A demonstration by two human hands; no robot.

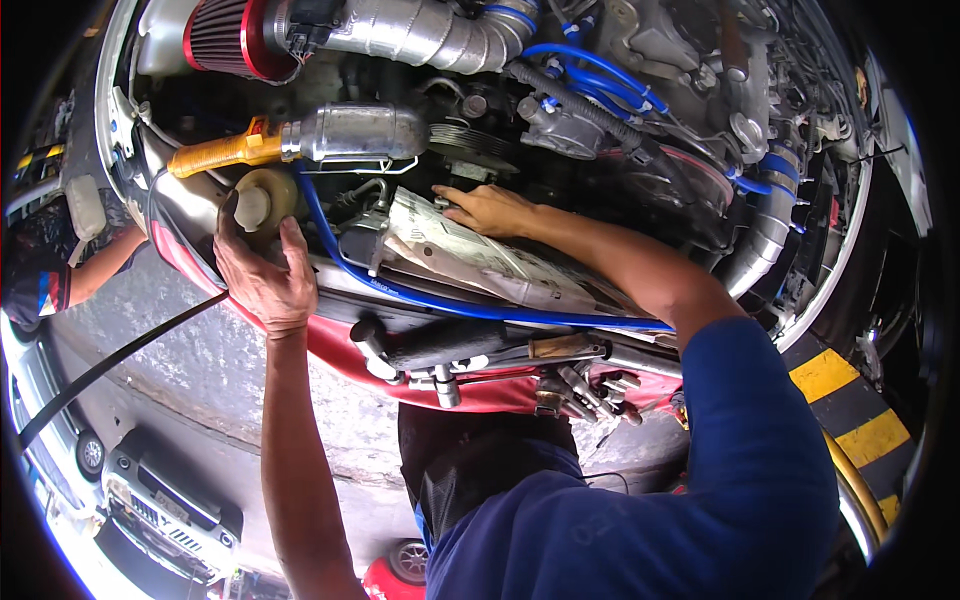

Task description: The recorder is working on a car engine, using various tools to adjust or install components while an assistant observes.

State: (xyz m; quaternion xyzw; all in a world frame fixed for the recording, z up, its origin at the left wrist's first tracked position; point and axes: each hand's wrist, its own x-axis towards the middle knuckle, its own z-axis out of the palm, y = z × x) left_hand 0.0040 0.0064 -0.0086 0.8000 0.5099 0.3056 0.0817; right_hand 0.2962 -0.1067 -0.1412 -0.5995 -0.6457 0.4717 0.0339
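Note:
My left hand (265, 275) is at the front left of the engine bay. Its thumb and fingers are spread to either side of a yellowish round reservoir (283, 190) with a pale cap, at its near edge. Deeper in, my right hand (490, 212) reaches in over a folded newspaper (450, 245), below a ribbed pulley (470, 140). Its thumb and forefinger come together at a small metal part, too small to name. The other fingers are curled and partly hidden.
A work lamp (360, 132) with a yellow handle lies above the reservoir. A blue hose (420, 297) crosses the front edge. Sockets and wrenches (580, 385) lie on a red cover. Another person's arm (105, 262) shows at the left. A red air filter (228, 38) is at the back.

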